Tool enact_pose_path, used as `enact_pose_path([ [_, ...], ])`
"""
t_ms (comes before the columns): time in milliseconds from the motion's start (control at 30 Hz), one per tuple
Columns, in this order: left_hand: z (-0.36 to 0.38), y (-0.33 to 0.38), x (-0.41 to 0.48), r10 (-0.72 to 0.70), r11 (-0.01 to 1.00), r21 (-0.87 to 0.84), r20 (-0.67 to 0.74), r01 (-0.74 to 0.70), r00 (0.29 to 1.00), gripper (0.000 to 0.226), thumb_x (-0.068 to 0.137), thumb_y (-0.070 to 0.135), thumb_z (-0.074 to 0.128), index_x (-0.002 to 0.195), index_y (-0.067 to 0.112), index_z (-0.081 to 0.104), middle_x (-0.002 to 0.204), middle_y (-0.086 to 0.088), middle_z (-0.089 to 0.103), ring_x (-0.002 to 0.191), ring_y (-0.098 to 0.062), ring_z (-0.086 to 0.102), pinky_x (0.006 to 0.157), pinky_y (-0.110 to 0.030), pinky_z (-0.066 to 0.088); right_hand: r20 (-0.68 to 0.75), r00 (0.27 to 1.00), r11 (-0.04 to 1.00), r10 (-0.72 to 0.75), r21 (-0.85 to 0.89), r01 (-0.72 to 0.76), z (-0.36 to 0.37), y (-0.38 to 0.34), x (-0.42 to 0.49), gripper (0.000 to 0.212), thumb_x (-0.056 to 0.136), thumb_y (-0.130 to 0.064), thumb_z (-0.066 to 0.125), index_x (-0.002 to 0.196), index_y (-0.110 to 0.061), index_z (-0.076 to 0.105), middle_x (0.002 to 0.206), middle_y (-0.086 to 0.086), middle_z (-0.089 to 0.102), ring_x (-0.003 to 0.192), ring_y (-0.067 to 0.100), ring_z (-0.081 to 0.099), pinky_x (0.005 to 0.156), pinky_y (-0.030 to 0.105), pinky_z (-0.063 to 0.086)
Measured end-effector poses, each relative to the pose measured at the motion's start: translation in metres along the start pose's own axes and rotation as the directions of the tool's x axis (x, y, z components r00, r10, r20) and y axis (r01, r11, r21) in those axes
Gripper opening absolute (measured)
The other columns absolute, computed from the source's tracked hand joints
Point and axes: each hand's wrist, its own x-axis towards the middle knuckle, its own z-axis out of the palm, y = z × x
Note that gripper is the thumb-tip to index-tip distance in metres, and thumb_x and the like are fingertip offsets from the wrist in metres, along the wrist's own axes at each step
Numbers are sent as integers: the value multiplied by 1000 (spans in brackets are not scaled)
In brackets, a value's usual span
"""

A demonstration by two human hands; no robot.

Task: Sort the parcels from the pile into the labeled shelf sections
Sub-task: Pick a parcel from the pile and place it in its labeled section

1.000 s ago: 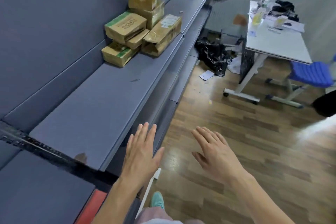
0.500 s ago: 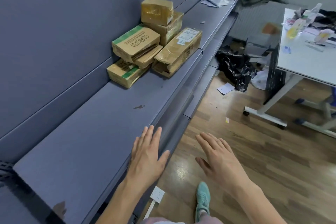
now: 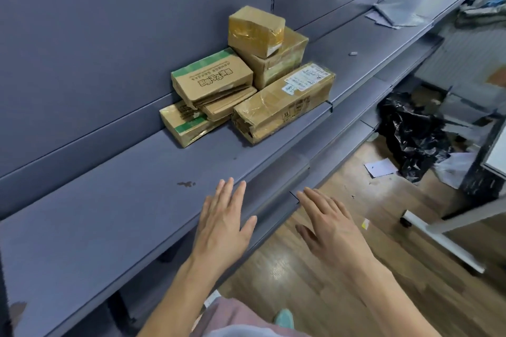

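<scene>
A pile of taped brown cardboard parcels (image 3: 282, 101) sits on the long grey metal shelf (image 3: 109, 213), stacked against its back panel and well apart from both hands. The left hand (image 3: 223, 224) is held palm-down over the shelf's front edge, fingers straight and close together, thumb out, holding nothing. The right hand (image 3: 331, 230) hangs beside it above the wooden floor (image 3: 397, 249), fingers straight, slightly spread, empty.

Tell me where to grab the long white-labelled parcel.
Take the long labelled parcel mid-length across its narrow width, from above on the aisle side: its top and front face are exposed, its near end looks crushed, other boxes crowd its back.
</scene>
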Motion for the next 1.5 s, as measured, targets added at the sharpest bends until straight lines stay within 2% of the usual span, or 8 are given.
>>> enact_pose_path([
  [433, -3, -14, 105, -81, 996, -29, -43, 80, 996, 75, 106, 48, 40, 165, 28, -3, 173, 2, -10, 157, -13, -19, 126, -36, -5, -5, 990, 989, -143, -44, 142, -30, 18, 119, 68, 100, -44, 54, 159, -23, 28, 164, -2, 31, 153, 18, 25, 124, 40, 21],
  [633, -21, -33, 142, -118, 992, -57, -70, 114, 991, 75, 107, 46, 43, 165, 27, -1, 173, 4, -11, 156, -11, -21, 127, -37, -5, 7, 977, 976, -213, -56, 213, -44, 8, 178, 68, 103, -47, 46, 161, -25, 19, 167, -5, 21, 154, 14, 16, 125, 35, 12],
  [733, -33, -45, 144, -172, 984, -76, -123, 164, 977, 75, 106, 47, 44, 165, 28, 1, 173, 6, -9, 157, -9, -18, 129, -37, -3, 18, 964, 964, -264, -22, 265, -57, -13, 205, 65, 101, -42, 51, 158, -24, 27, 158, -5, 37, 149, 15, 29, 123, 32, 19],
  [867, -44, -60, 146, -280, 957, -130, -183, 259, 942, 74, 105, 50, 42, 165, 31, 2, 173, 10, -5, 157, -7, -12, 129, -37, 0, 23, 961, 961, -274, 51, 272, -76, -33, 233, 53, 101, -41, 48, 152, -31, 35, 118, -9, 63, 115, 20, 56, 93, 34, 47],
  [1000, -51, -63, 152, -404, 912, -170, -214, 373, 890, 73, 105, 54, 39, 165, 29, 7, 173, 6, 0, 158, -9, -8, 129, -35, 1, 4, 945, 942, -327, 76, 326, -91, -36, 262, 40, 101, -36, 50, 140, -29, 51, 101, -8, 63, 98, 24, 61, 72, 39, 51],
  [1233, -81, -54, 184, -534, 844, -235, -293, 482, 793, 75, 102, 59, 36, 165, 27, 11, 173, 0, 12, 159, -16, 2, 128, -39, 11, -90, 900, 899, -426, 74, 432, -110, -17, 318, 46, 97, -27, 60, 140, -13, 56, 134, 9, 55, 121, 34, 51, 102, 44, 46],
  [1367, -92, -51, 210, -584, 807, -315, -303, 500, 753, 67, 102, 59, 36, 158, 24, 29, 162, -2, 35, 153, -22, 23, 122, -45, 28, -36, 898, 898, -439, -33, 438, -114, -7, 343, 57, 101, -39, 48, 154, -18, 37, 155, 19, 34, 136, 35, 38, 117, 41, 30],
  [1500, -93, -51, 235, -623, 755, -463, -282, 465, 730, 52, 101, 62, 36, 146, 37, 43, 144, 13, 53, 138, -12, 44, 107, -40, 43, 42, 892, 888, -451, -81, 453, -111, -7, 350, 64, 102, -48, 36, 160, -24, 20, 161, 23, 22, 141, 39, 31, 118, 40, 25],
])
